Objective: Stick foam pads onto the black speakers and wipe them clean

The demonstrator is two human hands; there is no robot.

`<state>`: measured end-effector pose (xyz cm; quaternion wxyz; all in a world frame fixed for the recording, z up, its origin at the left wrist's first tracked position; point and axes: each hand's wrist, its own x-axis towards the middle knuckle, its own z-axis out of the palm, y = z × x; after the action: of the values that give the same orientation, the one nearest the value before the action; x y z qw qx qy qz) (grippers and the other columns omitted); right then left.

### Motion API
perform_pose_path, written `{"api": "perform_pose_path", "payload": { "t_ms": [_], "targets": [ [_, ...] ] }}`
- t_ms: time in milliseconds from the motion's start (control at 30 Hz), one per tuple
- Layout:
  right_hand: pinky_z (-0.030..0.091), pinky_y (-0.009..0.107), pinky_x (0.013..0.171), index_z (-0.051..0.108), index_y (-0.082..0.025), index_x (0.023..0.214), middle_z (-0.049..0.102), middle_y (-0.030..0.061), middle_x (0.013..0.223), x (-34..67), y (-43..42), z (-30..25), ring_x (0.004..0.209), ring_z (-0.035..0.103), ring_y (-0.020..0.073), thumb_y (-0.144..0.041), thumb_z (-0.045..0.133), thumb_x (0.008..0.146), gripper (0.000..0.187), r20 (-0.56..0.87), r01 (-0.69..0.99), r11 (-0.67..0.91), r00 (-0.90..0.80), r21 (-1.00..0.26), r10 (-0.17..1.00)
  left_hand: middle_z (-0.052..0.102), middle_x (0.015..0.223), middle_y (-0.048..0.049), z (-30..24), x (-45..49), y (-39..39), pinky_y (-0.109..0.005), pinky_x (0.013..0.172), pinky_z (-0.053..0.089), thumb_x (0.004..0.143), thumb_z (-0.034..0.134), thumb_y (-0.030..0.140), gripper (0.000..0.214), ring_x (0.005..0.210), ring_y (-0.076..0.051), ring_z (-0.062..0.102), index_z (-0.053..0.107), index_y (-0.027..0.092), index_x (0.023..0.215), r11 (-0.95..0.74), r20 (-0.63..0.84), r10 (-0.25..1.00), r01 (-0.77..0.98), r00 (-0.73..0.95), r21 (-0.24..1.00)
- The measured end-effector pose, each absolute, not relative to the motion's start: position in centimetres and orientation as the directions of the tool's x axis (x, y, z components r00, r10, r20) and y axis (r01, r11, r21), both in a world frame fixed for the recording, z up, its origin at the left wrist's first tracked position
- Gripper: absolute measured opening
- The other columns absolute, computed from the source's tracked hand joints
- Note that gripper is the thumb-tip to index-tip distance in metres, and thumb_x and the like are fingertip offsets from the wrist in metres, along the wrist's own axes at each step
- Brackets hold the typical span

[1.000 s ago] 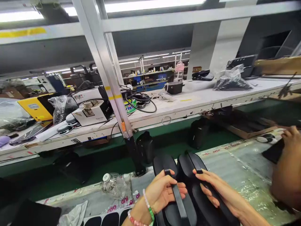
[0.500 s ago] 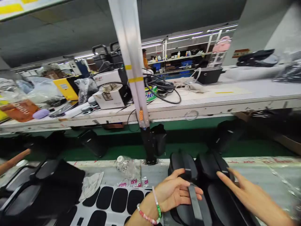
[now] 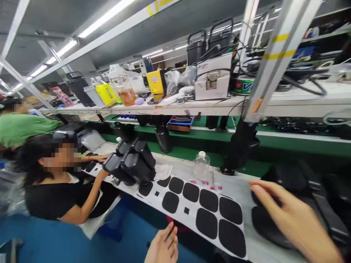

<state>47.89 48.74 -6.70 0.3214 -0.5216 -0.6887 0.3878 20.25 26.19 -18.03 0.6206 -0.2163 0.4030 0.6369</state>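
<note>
**Head view: right hand over a black shell, left hand free off the bench's near edge**

The right hand (image 3: 293,223) hangs above the bench (image 3: 236,186) at its near right end. Its grip is spread, with the fingers stretched out and pointing left. It is blurred, and whether it touches anything cannot be told. Under and just behind it lies a black shell (image 3: 263,228) with more dark strapped parts to its right, all too smeared to make out.

The left hand (image 3: 161,248) is low, in front of the near edge and off the bench. Its fingers lie side by side, the grip is slack and it holds nothing.

Nearest to it is the pad sheet (image 3: 189,221), a white sheet with rows of black rounded pads. It lies along the near edge, between the left hand and the shell.

A clear bottle (image 3: 202,168) with a white cap stands upright just behind the sheet, near the dark foot of a metal post (image 3: 276,58).

Further left along the bench sits a stack (image 3: 131,164) of black housings. Beside it a co-worker (image 3: 63,197) in a black top sits with one hand (image 3: 100,157) on the bench.

Behind the green strip, a raised shelf (image 3: 301,106) carries a white box (image 3: 212,76), cables and bottles.
</note>
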Motion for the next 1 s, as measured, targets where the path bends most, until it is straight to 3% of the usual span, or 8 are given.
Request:
{"api": "perform_pose_path", "payload": {
  "t_ms": [133,300,367,500,600,700,833,1000],
  "targets": [
    [0.042,0.041,0.094,0.065,-0.022,0.096,0.066,0.0116,0.105,35.2,39.8,-9.5,0.102,0.058,0.0291,-0.046,0.044,0.085,0.034,0.025,0.374,0.284,-0.566,-0.883,0.824,0.071,0.078,-0.0041,-20.6,18.5,20.5,-0.024,0.060,0.046,0.079,0.065,0.015,0.017,0.057,-0.013,0.063,0.064,0.016,0.097,0.090,-0.818,0.561,-0.974,-0.123,0.208],
    [0.045,0.036,0.086,0.068,-0.022,0.101,0.068,0.0072,0.101,31.1,34.1,-12.5,0.094,0.061,0.0247,-0.035,0.049,0.086,0.027,-0.180,0.350,0.404,-0.898,-0.845,0.402,0.071,0.079,-0.0019,-18.6,17.4,20.2,-0.020,0.056,0.045,0.079,0.067,0.019,0.029,0.057,-0.010,0.062,0.059,0.017,0.108,0.166,-0.827,0.556,-0.964,-0.083,0.208],
    [0.046,0.035,0.083,0.066,-0.020,0.108,0.069,0.0085,0.101,32.3,35.1,-13.1,0.092,0.062,0.0249,-0.036,0.047,0.087,0.033,-0.247,0.441,0.383,-0.853,-0.812,0.460,0.070,0.081,-0.0028,-17.5,16.5,21.1,-0.020,0.057,0.047,0.081,0.065,0.018,0.032,0.058,-0.010,0.062,0.058,0.016,0.112,0.141,-0.795,0.595,-0.958,-0.119,0.249],
    [0.043,0.040,0.090,0.059,-0.010,0.121,0.066,0.0171,0.110,35.6,40.8,-14.2,0.102,0.061,0.0301,-0.036,0.041,0.088,0.046,-0.197,0.642,0.329,-0.606,-0.692,0.771,0.069,0.083,-0.0030,-16.8,14.2,23.2,-0.020,0.059,0.049,0.083,0.061,0.013,0.028,0.060,-0.009,0.062,0.057,0.015,0.111,0.051,-0.733,0.651,-0.951,-0.200,0.304],
    [0.045,0.040,0.085,0.058,-0.012,0.123,0.068,0.0139,0.102,36.7,45.2,-14.4,0.093,0.064,0.0294,-0.037,0.044,0.087,0.047,-0.177,0.669,0.267,-0.518,-0.694,0.837,0.068,0.085,-0.0029,-17.0,12.8,25.1,-0.019,0.061,0.050,0.085,0.058,0.013,0.023,0.062,-0.008,0.062,0.058,0.015,0.108,0.006,-0.695,0.676,-0.941,-0.245,0.338],
    [0.044,0.039,0.085,0.054,-0.014,0.126,0.069,0.0123,0.101,35.9,48.2,-14.2,0.093,0.063,0.0289,-0.035,0.042,0.089,0.045,-0.142,0.670,0.279,-0.502,-0.688,0.853,0.066,0.085,-0.0026,-17.3,12.1,27.2,-0.018,0.063,0.050,0.087,0.054,0.014,0.019,0.063,-0.006,0.061,0.059,0.014,0.105,0.042,-0.668,0.688,-0.905,-0.282,0.424],
    [0.041,0.040,0.089,0.055,-0.008,0.125,0.067,0.0188,0.107,33.3,49.1,-14.2,0.102,0.061,0.0323,-0.030,0.039,0.092,0.043,-0.186,0.700,0.341,-0.560,-0.628,0.807,0.066,0.089,-0.0024,-17.5,11.5,30.5,-0.018,0.067,0.048,0.083,0.061,0.017,0.021,0.066,-0.006,0.060,0.063,0.016,0.104,0.132,-0.639,0.696,-0.817,-0.327,0.561],
    [0.044,0.035,0.082,0.067,-0.019,0.109,0.071,0.0090,0.092,30.9,46.8,-15.4,0.093,0.063,0.0283,-0.031,0.050,0.087,0.030,-0.281,0.635,0.383,-0.696,-0.671,0.660,0.068,0.095,-0.0071,-18.5,8.2,36.7,-0.028,0.079,0.048,0.076,0.068,0.016,0.008,0.088,-0.017,0.062,0.069,0.013,0.083,0.340,-0.539,0.687,-0.441,-0.487,0.831]
  ]
}}
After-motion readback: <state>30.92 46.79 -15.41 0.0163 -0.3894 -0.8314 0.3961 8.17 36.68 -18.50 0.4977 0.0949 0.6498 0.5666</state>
